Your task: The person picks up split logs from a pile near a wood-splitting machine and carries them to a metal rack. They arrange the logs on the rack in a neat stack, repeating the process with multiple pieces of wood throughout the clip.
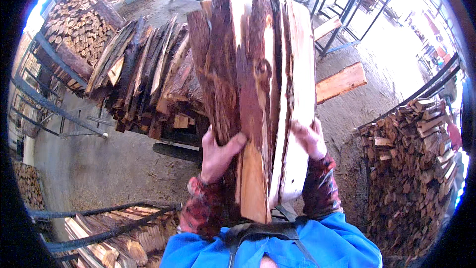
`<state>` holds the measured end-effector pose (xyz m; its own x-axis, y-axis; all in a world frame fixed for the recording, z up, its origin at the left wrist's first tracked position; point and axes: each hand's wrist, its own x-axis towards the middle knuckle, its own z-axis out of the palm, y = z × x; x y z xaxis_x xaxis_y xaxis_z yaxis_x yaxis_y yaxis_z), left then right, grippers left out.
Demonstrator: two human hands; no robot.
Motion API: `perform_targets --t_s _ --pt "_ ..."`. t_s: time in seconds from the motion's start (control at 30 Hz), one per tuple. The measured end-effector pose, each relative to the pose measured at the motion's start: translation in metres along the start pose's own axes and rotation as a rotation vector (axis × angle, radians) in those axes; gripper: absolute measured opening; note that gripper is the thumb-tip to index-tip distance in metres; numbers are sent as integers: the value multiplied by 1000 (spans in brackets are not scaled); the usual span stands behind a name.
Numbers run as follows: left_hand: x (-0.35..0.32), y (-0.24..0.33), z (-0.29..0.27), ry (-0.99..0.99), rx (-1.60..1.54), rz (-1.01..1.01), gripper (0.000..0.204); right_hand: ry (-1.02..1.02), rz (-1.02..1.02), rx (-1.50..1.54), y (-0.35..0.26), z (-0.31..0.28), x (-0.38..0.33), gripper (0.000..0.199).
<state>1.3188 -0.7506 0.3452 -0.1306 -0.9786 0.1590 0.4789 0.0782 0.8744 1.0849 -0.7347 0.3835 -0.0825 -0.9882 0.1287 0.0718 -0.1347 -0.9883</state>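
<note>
A thick bundle of long bark-edged wood slabs (255,84) stands out in front of my chest, its near ends close to my blue top. My left hand (218,154) grips the bundle's left side, the thumb laid across the bark and the other fingers partly hidden. On the right side, my right hand (310,139) clasps a pale sawn slab, with its fingertips mostly out of sight. To the left of the bundle lies a pile of dark bark slabs (148,69), its right end partly covered by the bundle.
A loose board (342,82) juts out to the right of the bundle. Split firewood is stacked at right (406,168) and in a far-left heap (79,22). A metal rack with wood pieces (126,238) stands lower left. Metal frames (352,10) stand at the back.
</note>
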Motion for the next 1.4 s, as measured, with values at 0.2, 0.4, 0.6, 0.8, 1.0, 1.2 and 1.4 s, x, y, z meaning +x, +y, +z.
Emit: perform_targets --t_s 0.2,0.4,0.6,0.8,1.0,1.2,1.4 --pt "160 13 45 -316 25 13 41 69 -2 -299 -33 -67 138 43" --pt "223 -58 100 -36 1246 64 121 102 -380 -1064 2 -93 142 51" --pt "221 -90 96 -29 1296 89 112 100 -297 -1013 58 -114 144 44" --pt "209 -85 96 37 1329 153 106 32 -241 -1025 33 -106 135 49" --pt "160 -70 98 -24 1006 314 89 -168 -483 -1060 14 -82 115 60" --pt "96 -68 121 -74 1099 525 84 -165 -312 -1051 15 -110 100 43" --pt "98 -76 130 40 1284 667 69 -194 -480 -1244 27 -120 93 41"
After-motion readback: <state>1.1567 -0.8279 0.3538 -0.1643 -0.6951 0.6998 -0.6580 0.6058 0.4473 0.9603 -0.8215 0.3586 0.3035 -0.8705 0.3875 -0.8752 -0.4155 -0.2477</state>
